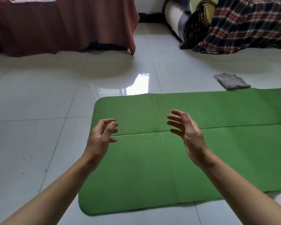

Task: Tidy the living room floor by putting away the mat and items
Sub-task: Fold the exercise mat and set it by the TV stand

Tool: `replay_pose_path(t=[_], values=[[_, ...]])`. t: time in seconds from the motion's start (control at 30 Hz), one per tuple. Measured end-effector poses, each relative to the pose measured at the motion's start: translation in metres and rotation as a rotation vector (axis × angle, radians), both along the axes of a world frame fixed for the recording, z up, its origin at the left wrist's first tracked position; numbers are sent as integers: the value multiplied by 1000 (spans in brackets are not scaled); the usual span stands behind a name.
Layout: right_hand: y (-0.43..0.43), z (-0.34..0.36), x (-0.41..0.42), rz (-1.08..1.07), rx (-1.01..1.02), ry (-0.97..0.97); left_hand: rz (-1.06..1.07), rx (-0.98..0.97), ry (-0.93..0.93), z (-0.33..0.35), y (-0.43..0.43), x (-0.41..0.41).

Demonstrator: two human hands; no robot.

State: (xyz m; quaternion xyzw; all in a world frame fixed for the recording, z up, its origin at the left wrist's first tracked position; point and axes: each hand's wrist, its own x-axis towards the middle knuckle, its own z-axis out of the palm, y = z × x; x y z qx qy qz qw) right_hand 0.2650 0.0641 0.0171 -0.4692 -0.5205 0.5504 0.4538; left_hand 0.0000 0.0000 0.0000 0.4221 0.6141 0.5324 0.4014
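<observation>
Green and thin, the mat [152,168] lies flat on the glossy tile floor [39,103]. Its rounded end is nearest on the left and the rest runs out of view to the right. It looks soft and light rather than stiff: the edges hug the tiles, and crease lines cross it lengthwise and across, so it will likely fold or roll with little effort. On tiles this shiny it may slide when pulled. The two rounded corners of the near end seem the natural place to take hold, one hand to each.

Both hands hover over that end, touching nothing. The left hand [101,137] has its fingers loosely curled toward the thumb and holds nothing. The right hand [188,133] is held edge-on with its fingers spread.

Just past the mat's far edge lies a folded grey cloth [231,82], limp and light, easy to lift in one hand.

Farther off stand furniture under a brown cover [55,25] and a sofa draped in a plaid blanket [250,25].
</observation>
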Motion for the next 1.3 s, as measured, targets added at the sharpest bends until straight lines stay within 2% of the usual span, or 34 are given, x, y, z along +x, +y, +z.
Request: replay_pose_path(t=[0.13,0.33,0.53,0.63,0.73,0.83,1.17,1.3], values=[[-10,-28,-5,14,-86,5,-1,-43,-30,-26,-11,2],[-30,-78,-12,32,-145,-93,-12,-89,-39,-82,-33,-3],[-55,-128,-10,164,-178,-241,-8,-139,-48,-132,-67,0],[-67,-150,-5,219,-176,-403,-56,-185,87,-147,-83,0],[-78,-171,1,303,-100,-639,-95,-168,395,-159,-92,-2],[-86,-183,5,391,-50,-781,-137,-110,648,-171,-98,-6],[-102,-193,10,623,221,-1170,-437,-95,970,-190,-116,-2],[-99,-192,15,729,397,-1307,-557,-89,1102,-185,-119,-1]])
